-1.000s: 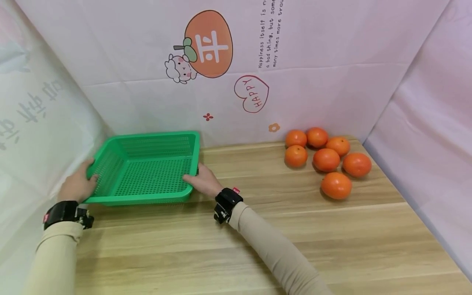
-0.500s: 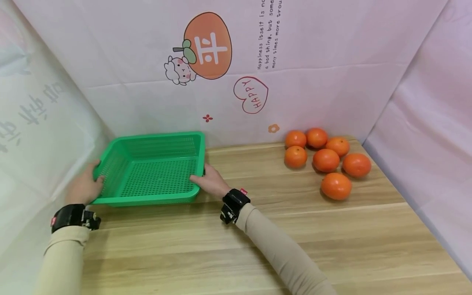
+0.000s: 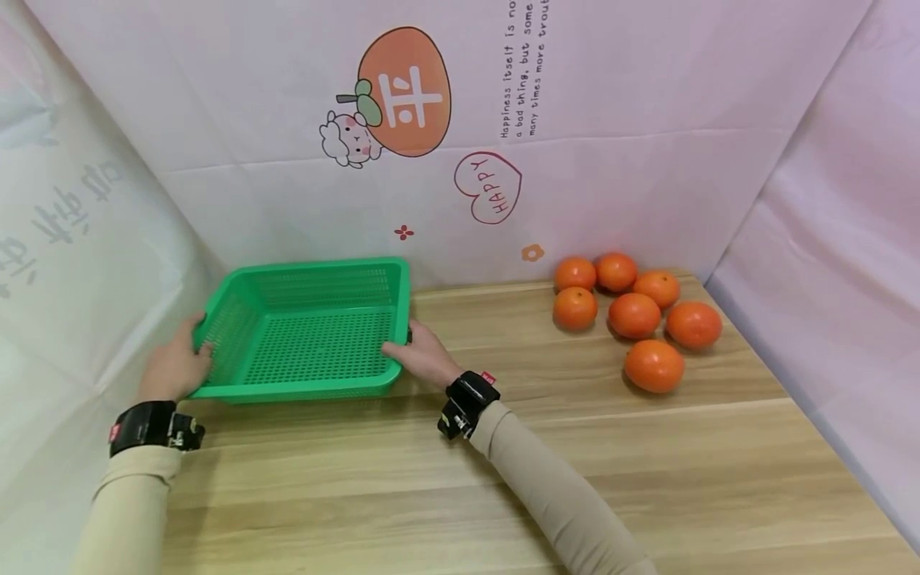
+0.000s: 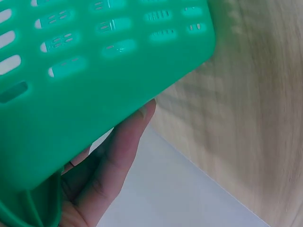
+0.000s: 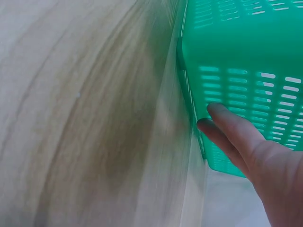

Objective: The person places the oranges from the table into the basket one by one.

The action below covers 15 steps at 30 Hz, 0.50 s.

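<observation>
A green plastic basket (image 3: 316,390) with slotted walls and a mesh bottom is held between both hands at the back left; nothing lies in it. The left hand (image 3: 175,363) grips its left rim, thumb over the inside. At the opposite short side, the right hand (image 3: 424,354) grips the right rim, its thumb on top. In the left wrist view, fingers (image 4: 120,153) lie under the basket's edge. Fingertips (image 5: 218,109) press against the slotted outer wall in the right wrist view.
Several orange persimmon-like fruits (image 3: 635,316) sit grouped at the back right of the wooden table (image 3: 503,487). A white printed cloth (image 3: 611,80) hangs behind the table, and more white cloth stands along both sides.
Both hands have moved the basket a short way to the right, keeping their grip on its rims. The orange fruits stay in place.
</observation>
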Available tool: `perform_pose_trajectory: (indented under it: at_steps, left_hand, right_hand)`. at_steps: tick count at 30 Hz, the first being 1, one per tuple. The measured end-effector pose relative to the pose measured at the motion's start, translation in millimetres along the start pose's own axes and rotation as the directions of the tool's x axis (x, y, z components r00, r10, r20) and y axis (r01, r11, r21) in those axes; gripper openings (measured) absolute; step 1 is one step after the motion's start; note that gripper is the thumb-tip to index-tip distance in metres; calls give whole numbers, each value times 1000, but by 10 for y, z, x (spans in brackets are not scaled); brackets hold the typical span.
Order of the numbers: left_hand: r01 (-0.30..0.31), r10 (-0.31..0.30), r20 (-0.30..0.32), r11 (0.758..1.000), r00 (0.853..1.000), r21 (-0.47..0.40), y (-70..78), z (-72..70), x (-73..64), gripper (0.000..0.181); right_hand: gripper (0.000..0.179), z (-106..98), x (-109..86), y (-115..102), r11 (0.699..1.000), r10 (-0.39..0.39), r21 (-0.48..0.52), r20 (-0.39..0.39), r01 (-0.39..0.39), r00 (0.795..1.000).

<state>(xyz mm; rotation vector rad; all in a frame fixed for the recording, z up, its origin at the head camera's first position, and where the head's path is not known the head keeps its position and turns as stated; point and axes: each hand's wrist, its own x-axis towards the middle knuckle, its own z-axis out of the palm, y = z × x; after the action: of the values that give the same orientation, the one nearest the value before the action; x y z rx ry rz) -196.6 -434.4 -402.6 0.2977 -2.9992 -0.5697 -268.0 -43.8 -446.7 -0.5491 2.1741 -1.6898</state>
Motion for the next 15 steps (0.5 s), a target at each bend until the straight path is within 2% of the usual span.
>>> perform_pose_trajectory:
  at_steps: [15]
  left_hand:
    - [4, -4, 16, 1000, 1000, -20, 126, 58, -8, 65]
  right_hand:
    - [60, -143, -22, 34, 1000, 17, 13, 21, -17, 1000]
